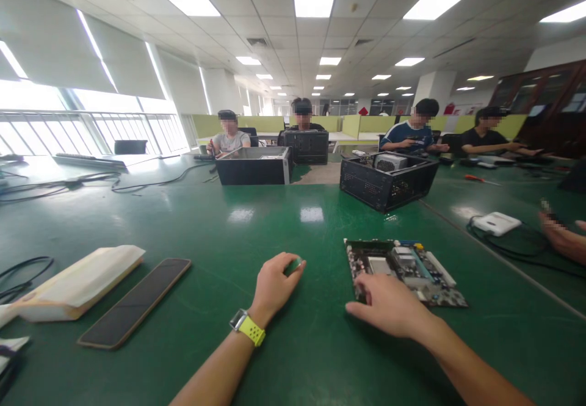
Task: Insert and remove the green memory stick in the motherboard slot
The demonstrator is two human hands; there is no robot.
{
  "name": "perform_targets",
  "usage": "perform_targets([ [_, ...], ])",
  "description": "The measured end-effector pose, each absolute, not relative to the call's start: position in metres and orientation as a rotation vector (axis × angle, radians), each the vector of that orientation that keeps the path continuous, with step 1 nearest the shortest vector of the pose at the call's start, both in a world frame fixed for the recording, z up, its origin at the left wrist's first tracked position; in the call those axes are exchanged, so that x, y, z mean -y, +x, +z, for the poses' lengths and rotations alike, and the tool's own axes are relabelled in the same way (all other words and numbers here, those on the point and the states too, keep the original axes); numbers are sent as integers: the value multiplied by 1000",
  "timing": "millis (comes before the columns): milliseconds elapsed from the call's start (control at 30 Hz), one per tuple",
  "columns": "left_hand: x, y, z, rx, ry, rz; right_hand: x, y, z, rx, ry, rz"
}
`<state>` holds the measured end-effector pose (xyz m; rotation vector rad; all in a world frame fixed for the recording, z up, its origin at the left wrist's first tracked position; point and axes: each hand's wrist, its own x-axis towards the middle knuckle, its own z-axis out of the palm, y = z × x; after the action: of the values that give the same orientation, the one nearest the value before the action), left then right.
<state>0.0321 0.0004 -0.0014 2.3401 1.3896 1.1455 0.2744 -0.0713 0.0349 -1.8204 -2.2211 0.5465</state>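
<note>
My left hand [274, 284], with a yellow-strapped watch [248, 326] on the wrist, rests on the green table [284, 223] with its fingers curled round a small dark-green object [293, 265]. My right hand [389, 303] lies at the near left corner of a bare motherboard [405, 268]. Its fingers are bent over the board's edge and the thumb points left. The board lies flat on the table, its connectors facing up.
A dark phone [135, 308] and a white padded packet [77, 284] lie to the left. An open black computer case [388, 180] stands behind the board, and another case [254, 165] farther back. A white box with a cable [497, 223] and another person's hand [561, 235] are at the right. Several people sit at the far side.
</note>
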Motion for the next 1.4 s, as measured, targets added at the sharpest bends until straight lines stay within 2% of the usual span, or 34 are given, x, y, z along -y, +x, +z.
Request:
perform_targets([
  [67,2,33,0,-1320,2364,1109,79,269,40,2316,-1362,1132],
  [100,3,34,0,-1287,2376,1087,79,268,41,2275,-1161,1323],
  [133,4,35,1,-1263,2386,1063,77,270,41,2200,-1060,1371],
  [167,5,35,1,-1250,2390,1037,72,273,39,2113,-1073,1269],
  [267,8,37,1,-1264,2382,937,48,288,25,1897,-1375,564],
  [333,9,37,1,-1263,2375,865,33,297,13,1908,-1488,302],
  [467,10,38,0,-1183,2378,778,24,304,-1,2103,-1499,383],
  [600,11,38,2,-1162,2396,735,29,301,4,2067,-1519,448],
  [1000,6,34,0,-1204,2438,811,36,298,13,2119,-1619,275],
  [1400,9,35,5,-1094,2407,931,26,303,4,1902,-1434,513],
])
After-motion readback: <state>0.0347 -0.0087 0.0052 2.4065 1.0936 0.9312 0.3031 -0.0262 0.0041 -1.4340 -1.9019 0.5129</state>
